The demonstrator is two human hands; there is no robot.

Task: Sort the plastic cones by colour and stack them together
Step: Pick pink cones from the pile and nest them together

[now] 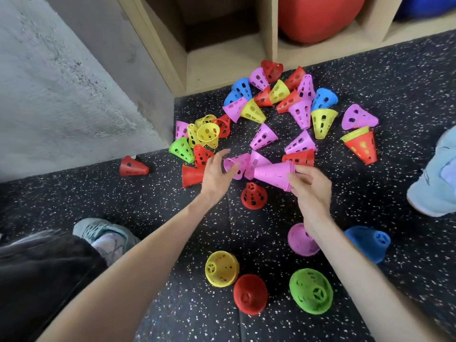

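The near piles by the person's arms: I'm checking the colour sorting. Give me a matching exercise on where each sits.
Things:
1. yellow pile
2. green pile
3. blue pile
4. pink stack

Places:
A. held in the right hand
B. right of the right forearm
C. left of the red pile
D. right of the red pile

Pairs: 1-C, 2-D, 3-B, 4-A
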